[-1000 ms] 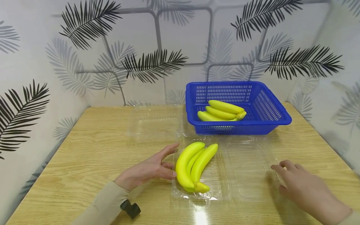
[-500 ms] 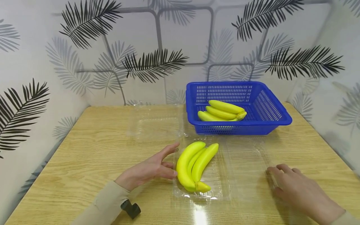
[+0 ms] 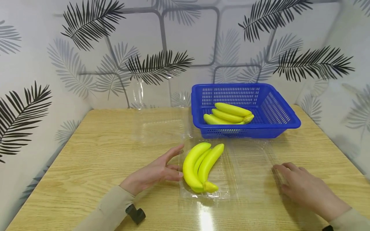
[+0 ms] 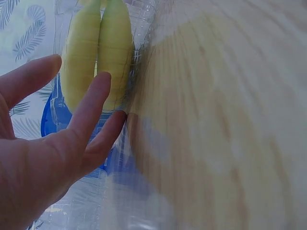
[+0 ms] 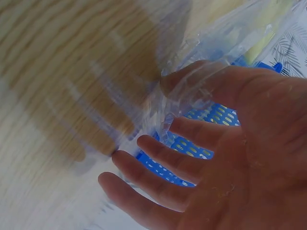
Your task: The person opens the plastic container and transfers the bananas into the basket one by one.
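Observation:
A clear plastic clamshell container [image 3: 224,194] lies unfolded on the table, with a bunch of yellow bananas [image 3: 209,163] in its left half. My left hand [image 3: 154,173] touches the container's left wall, thumb and fingers spread along it. The left wrist view has the fingertips [image 4: 103,84] against the plastic beside the bananas. At the right, my right hand [image 3: 302,184] pinches the outer edge of the clear lid [image 3: 254,170]. In the right wrist view, the thumb lies behind the plastic [image 5: 206,79] and the index finger on the other side; the remaining fingers are extended.
A blue plastic basket [image 3: 248,131] with another bunch of bananas [image 3: 229,112] stands behind the container. A second clear container [image 3: 162,128] lies at the back left, its lid up against the patterned wall. The wooden table [image 3: 95,154] runs beneath everything.
My right hand has moved left onto the lid's outer edge, which has shifted left. The container with its bananas has slid slightly away from me. My left hand stays on its side.

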Demonstrator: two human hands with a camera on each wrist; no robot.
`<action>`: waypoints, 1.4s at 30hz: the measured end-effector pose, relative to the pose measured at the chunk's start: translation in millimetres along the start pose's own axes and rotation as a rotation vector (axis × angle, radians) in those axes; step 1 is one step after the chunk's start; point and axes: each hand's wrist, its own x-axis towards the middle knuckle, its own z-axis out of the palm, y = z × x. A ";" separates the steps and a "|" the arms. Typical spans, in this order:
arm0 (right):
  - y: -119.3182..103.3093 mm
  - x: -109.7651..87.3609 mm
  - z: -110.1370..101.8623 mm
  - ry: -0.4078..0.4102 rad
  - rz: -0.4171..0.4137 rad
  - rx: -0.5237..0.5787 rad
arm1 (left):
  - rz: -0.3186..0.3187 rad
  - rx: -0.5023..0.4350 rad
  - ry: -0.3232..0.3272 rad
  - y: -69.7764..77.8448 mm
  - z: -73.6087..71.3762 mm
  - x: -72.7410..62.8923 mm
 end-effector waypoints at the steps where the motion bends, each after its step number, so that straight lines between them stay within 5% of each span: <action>1: 0.2 0.2 0.2 0.001 -0.004 0.001 | 0.001 -0.003 0.000 0.0 0.0 0.0; 13: -10.1 4.0 -18.8 0.044 0.008 -0.010 | -0.002 0.045 0.012 -0.2 2.2 0.5; 21: -44.4 31.7 -48.7 0.108 -0.111 -0.016 | 0.002 0.044 0.015 0.6 1.2 0.9; 27: -82.6 51.5 -50.0 0.144 -0.242 0.021 | -0.006 0.047 0.016 0.1 1.2 1.1; 42: -158.4 83.0 -26.8 -0.081 -0.227 0.169 | -0.003 0.033 0.011 0.4 0.7 0.1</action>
